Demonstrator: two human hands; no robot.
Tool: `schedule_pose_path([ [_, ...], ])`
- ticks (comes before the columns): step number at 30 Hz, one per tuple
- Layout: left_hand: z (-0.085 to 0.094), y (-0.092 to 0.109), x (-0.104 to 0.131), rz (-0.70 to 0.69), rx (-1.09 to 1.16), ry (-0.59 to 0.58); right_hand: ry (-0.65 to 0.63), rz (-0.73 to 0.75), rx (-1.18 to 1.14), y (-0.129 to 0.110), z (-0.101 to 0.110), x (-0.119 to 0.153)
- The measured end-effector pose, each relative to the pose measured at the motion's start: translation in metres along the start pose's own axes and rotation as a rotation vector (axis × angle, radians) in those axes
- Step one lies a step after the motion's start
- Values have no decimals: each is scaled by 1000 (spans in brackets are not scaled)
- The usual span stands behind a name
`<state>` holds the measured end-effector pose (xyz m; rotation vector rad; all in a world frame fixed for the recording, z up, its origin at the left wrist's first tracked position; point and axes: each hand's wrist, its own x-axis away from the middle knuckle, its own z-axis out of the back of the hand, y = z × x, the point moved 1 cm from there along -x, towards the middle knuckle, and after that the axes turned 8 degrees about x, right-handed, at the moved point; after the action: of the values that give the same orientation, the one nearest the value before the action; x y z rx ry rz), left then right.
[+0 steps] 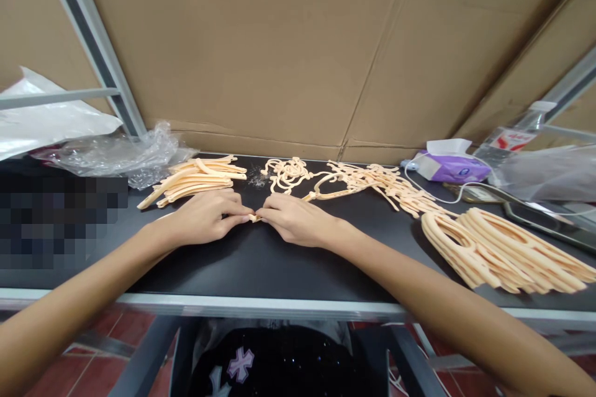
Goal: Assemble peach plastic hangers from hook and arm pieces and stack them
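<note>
My left hand and my right hand meet over the black table, fingertips almost touching. Between them they pinch a cream plastic piece; only a small end of it shows, and the fingers cover the rest. Just behind my left hand lies a pile of long cream plastic strips. Beyond my right hand are curly cream plastic pieces and a forked, hanger-like cream part. A heap of thin cream pieces spreads farther right.
Stacked cream frames with oval openings lie at the right, near a phone, a white cable, a purple tissue pack and a plastic bottle. Clear plastic wrap sits back left. Cardboard stands behind the table.
</note>
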<state>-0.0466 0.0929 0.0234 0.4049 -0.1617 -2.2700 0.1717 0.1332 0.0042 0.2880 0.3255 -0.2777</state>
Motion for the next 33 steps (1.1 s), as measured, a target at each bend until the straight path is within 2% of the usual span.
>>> schedule_pose_path([
  [18, -8, 4, 2, -20, -354, 71, -39, -50, 8, 0, -2, -2],
  [33, -11, 14, -2, 60, -480, -12, -124, -101, 36, -3, 3, -5],
])
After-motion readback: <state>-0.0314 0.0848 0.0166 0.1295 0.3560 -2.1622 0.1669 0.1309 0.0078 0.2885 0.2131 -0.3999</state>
